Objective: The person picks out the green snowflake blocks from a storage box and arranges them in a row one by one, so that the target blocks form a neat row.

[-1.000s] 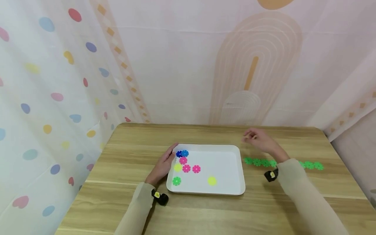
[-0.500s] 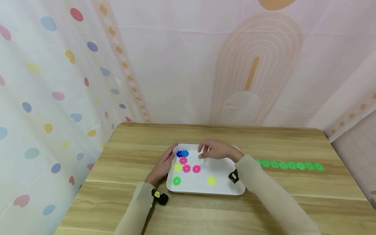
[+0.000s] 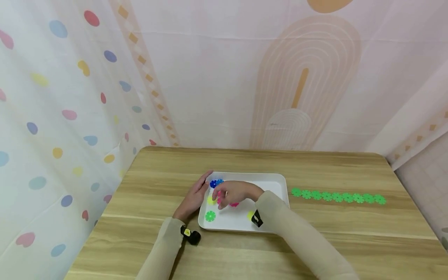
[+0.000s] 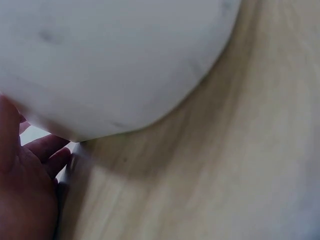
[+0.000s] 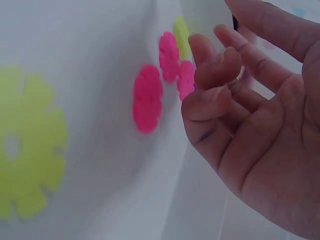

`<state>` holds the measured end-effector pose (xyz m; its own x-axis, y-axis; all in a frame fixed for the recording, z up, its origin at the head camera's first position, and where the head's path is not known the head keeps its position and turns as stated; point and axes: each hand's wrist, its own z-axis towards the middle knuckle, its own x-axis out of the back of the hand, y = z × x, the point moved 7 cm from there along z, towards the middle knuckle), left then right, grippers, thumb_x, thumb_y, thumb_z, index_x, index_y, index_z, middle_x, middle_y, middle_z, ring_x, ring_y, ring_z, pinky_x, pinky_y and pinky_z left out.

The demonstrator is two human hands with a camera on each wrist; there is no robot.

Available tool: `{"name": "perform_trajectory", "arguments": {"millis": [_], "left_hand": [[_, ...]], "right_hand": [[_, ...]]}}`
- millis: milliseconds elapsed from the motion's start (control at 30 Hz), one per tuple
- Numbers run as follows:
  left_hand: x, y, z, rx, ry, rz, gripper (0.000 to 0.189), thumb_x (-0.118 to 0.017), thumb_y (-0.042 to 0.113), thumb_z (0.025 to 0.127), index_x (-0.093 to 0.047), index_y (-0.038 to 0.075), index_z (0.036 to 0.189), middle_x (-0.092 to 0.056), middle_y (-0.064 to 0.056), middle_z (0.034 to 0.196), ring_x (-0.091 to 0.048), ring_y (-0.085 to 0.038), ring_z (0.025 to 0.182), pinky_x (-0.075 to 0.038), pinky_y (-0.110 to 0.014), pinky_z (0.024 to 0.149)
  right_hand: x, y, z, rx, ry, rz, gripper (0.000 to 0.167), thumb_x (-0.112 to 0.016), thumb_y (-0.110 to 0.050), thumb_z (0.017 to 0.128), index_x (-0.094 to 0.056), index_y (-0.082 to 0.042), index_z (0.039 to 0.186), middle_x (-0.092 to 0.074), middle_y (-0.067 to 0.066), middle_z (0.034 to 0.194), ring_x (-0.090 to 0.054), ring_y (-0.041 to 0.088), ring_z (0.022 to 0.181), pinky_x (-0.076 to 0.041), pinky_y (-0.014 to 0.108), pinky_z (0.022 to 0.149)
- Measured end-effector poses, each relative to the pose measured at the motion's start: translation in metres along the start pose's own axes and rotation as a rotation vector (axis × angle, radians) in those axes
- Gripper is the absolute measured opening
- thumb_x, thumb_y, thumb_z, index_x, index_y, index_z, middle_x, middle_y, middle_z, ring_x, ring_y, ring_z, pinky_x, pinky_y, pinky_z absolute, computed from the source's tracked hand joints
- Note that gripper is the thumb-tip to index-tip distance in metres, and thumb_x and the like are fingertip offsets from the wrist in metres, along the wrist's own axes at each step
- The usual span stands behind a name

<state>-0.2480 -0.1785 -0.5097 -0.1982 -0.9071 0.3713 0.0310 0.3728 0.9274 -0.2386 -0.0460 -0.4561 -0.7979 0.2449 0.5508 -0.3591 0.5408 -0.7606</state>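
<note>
A shallow white tray (image 3: 269,182) lies on the table, its left rim held by my left hand (image 3: 193,197). The left wrist view shows fingers (image 4: 57,160) against the tray's outer side. Over the tray's left half hovers my right hand (image 3: 236,191), fingers bent and apart, nothing visible between them. Around it lie flower-shaped notched plastic discs: dark blue (image 3: 213,184) and lighter blue at the back left, yellow (image 3: 210,200), green (image 3: 210,216) in front, and pink ones (image 5: 147,98) partly hidden by the hand. Another yellow disc (image 5: 37,145) is near the right wrist.
Right of the tray, several green notched discs (image 3: 337,197) form a straight joined-looking row on the wooden table (image 3: 245,256). A patterned curtain (image 3: 217,77) hangs behind the table and along its left side.
My right hand has swept left from above the green row, across the tray, to the discs at its left. My left hand stays on the rim.
</note>
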Motion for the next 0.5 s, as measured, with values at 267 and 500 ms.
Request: {"name": "perform_trajectory", "arguments": {"millis": [267,500], "left_hand": [[0.0,0.004,0.002,-0.032,-0.011,-0.013,0.047,-0.035,0.02,0.109,-0.033,0.024,0.155,-0.028,-0.007,0.162,-0.022,-0.03,0.15,-0.014,-0.057,0.12],[0.003,0.002,0.0,-0.017,-0.005,-0.024,0.047,-0.035,0.02,0.109,-0.033,0.025,0.155,-0.027,-0.004,0.162,-0.019,-0.028,0.151,-0.013,-0.055,0.121]], "right_hand": [[-0.017,-0.007,0.015,0.02,-0.048,-0.096,0.031,-0.073,-0.008,0.089,-0.065,-0.009,0.118,-0.06,-0.001,0.079,-0.052,0.006,0.065,-0.044,0.017,0.061],[-0.023,-0.006,0.025,0.055,-0.016,-0.145,0.031,-0.077,-0.01,0.086,-0.067,-0.01,0.115,-0.056,-0.002,0.074,-0.049,0.005,0.066,-0.041,0.017,0.063]]}}
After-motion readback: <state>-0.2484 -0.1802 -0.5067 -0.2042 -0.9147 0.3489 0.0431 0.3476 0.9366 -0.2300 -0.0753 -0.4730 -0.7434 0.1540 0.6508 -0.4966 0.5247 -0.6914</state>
